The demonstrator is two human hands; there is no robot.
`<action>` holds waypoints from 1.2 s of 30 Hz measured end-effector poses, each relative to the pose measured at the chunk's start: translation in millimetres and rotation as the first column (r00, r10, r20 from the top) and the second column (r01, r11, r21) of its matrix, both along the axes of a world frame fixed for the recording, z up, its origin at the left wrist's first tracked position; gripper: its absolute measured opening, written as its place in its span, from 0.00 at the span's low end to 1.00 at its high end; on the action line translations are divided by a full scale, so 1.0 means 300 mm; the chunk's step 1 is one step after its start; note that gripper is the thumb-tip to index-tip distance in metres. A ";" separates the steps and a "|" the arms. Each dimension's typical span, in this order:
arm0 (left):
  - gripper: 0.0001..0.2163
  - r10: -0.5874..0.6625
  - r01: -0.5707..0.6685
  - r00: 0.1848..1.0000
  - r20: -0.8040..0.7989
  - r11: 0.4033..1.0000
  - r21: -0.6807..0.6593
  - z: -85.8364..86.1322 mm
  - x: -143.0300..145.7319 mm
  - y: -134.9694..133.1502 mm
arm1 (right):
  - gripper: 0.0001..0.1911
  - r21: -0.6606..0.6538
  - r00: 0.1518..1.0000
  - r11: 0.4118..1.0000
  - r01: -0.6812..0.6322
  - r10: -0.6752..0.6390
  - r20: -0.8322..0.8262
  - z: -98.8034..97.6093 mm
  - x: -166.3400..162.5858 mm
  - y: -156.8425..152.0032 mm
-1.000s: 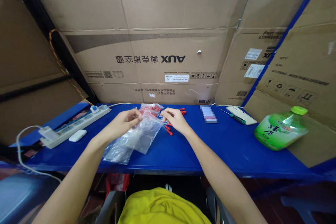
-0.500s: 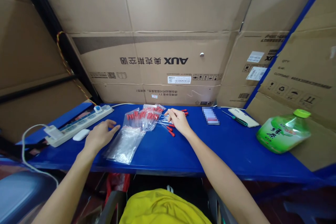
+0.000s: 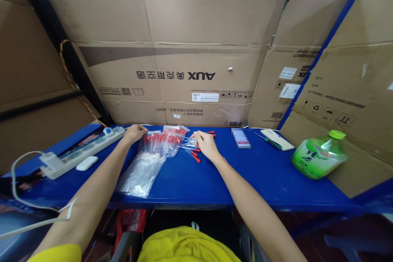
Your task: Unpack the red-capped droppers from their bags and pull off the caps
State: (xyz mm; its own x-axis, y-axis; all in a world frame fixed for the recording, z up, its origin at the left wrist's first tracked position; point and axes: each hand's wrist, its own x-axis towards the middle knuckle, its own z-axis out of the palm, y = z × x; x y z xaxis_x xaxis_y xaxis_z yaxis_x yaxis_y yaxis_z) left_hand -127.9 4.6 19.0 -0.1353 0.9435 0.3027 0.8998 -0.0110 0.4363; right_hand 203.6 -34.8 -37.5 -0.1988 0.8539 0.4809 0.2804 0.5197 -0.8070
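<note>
My left hand (image 3: 135,132) reaches to the back of the blue shelf top (image 3: 264,172), at the left edge of clear bags filled with red pieces (image 3: 164,138). Its fingers look curled, and what they hold is hidden. My right hand (image 3: 204,144) lies on the shelf with fingers stretched out over thin clear sleeves (image 3: 188,144) and several loose red pieces (image 3: 195,156). A stack of empty clear bags (image 3: 139,174) lies in front of the filled ones, between my arms.
A white power strip (image 3: 80,150) with a cable and a small white device (image 3: 86,163) lie at the left. A green bottle (image 3: 317,155) lies on its side at the right, near a green screwdriver (image 3: 272,142) and a white case (image 3: 278,138). Cardboard boxes (image 3: 190,49) wall the back.
My left hand let go of the clear bag, dropped to the shelf, then moved forward to the back left of the filled bags. My right hand lowered onto the loose red pieces.
</note>
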 end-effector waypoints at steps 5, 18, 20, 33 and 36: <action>0.15 -0.118 0.128 0.989 -0.095 0.985 0.119 0.083 -0.004 0.052 | 0.24 -0.001 0.999 0.999 0.040 -0.040 0.008 0.007 0.006 0.002; 0.09 -0.634 0.716 0.693 -0.343 0.662 0.222 0.163 0.457 -0.032 | 0.25 -0.022 0.977 0.999 0.039 -0.043 -0.207 0.014 0.010 0.027; 0.08 -0.607 0.684 0.727 -0.319 0.680 0.264 0.143 0.515 -0.039 | 0.23 -0.044 0.976 0.998 0.051 -0.059 -0.210 0.011 0.009 0.031; 0.12 -0.385 0.317 0.904 0.185 0.895 0.316 0.010 0.667 -0.110 | 0.18 -0.016 0.974 0.990 0.139 -0.139 -0.180 0.019 0.002 0.010; 0.13 -0.419 0.339 0.882 0.216 0.882 0.327 -0.011 0.645 -0.089 | 0.17 -0.016 0.980 0.995 0.096 -0.098 -0.171 0.028 0.001 -0.007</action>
